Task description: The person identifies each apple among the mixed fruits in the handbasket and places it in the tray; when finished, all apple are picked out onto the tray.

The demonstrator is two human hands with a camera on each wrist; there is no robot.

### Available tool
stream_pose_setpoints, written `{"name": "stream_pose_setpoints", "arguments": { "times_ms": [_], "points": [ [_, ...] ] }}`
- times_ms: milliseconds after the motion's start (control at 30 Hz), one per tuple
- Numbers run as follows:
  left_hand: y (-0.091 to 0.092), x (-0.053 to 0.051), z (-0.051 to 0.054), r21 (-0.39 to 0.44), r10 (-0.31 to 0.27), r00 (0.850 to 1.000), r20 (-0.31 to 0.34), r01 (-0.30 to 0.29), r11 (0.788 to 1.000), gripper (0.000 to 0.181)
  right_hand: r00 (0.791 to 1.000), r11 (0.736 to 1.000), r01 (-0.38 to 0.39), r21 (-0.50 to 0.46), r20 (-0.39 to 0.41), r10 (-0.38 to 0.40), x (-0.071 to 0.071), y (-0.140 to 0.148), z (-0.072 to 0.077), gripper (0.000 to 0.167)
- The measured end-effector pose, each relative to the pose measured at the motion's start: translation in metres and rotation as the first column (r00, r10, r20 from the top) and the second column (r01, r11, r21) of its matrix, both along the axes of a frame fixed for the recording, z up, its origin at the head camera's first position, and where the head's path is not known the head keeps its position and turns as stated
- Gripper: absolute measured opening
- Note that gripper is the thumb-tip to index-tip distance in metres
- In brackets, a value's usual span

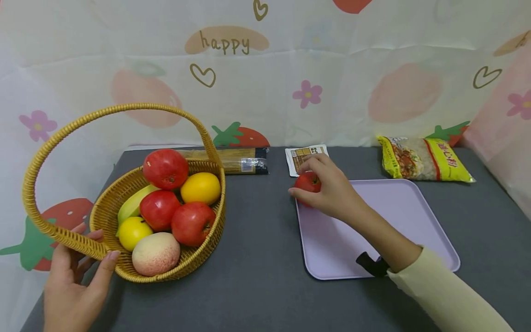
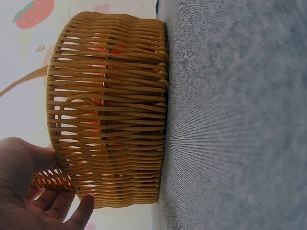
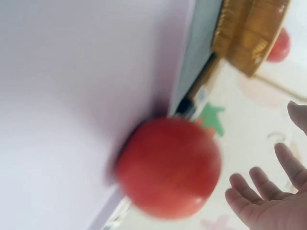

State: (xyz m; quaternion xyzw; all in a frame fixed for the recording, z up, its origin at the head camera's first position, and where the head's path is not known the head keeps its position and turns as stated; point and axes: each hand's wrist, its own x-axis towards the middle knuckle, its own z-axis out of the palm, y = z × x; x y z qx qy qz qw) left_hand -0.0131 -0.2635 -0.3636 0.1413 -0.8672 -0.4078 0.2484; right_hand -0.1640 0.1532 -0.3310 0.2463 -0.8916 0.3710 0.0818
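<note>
At the left stands a wicker basket (image 1: 220, 203) with a tall hoop handle. My left hand (image 1: 76, 276) grips it where handle meets rim, thumb in front and fingers behind; in the left wrist view the left hand (image 2: 33, 187) is at the rim. Inside the basket lie several red fruits (image 1: 159, 210), a peach (image 1: 156, 253), a banana (image 1: 134, 203), a yellow apple (image 1: 134, 233) and a lemon (image 1: 201, 188). A round red fruit (image 3: 168, 167) sits at the far left corner of the lilac tray (image 1: 356, 235). Over it is my right hand (image 1: 332, 189), its fingers spread and apart from the fruit in the right wrist view.
Behind the basket lies a pack of noodles (image 1: 244, 161). A small white packet (image 1: 294, 159) lies beyond the tray's left corner, and a yellow food bag (image 1: 427, 159) behind its right side. A printed cloth (image 1: 332, 69) hangs behind the dark grey table (image 1: 257, 267).
</note>
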Motion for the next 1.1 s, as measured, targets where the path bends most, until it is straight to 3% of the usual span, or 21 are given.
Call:
{"name": "stream_pose_setpoints", "arguments": {
  "times_ms": [167, 467, 800, 1100],
  "points": [
    [0.001, 0.000, 0.000, 0.005, 0.004, 1.000, 0.011, -0.004, 1.000, 0.075, 0.994, 0.995, -0.098, 0.013, -0.053, 0.098, 0.004, -0.025, 0.006, 0.036],
    [-0.001, 0.000, -0.002, 0.004, 0.025, 0.999, 0.040, -0.025, 1.000, 0.076, 0.965, 0.966, -0.253, 0.061, -0.055, 0.256, 0.002, -0.073, 0.013, 0.041],
    [-0.001, -0.001, -0.002, -0.002, 0.022, 0.999, 0.042, -0.022, 1.000, 0.075, 0.951, 0.942, -0.300, 0.146, -0.026, 0.307, -0.003, -0.116, 0.025, 0.051],
    [0.000, 0.000, -0.002, -0.004, 0.024, 0.999, 0.033, -0.024, 1.000, 0.075, 0.933, 0.921, -0.359, 0.153, 0.037, 0.358, -0.014, -0.153, 0.030, 0.057]
  ]
}}
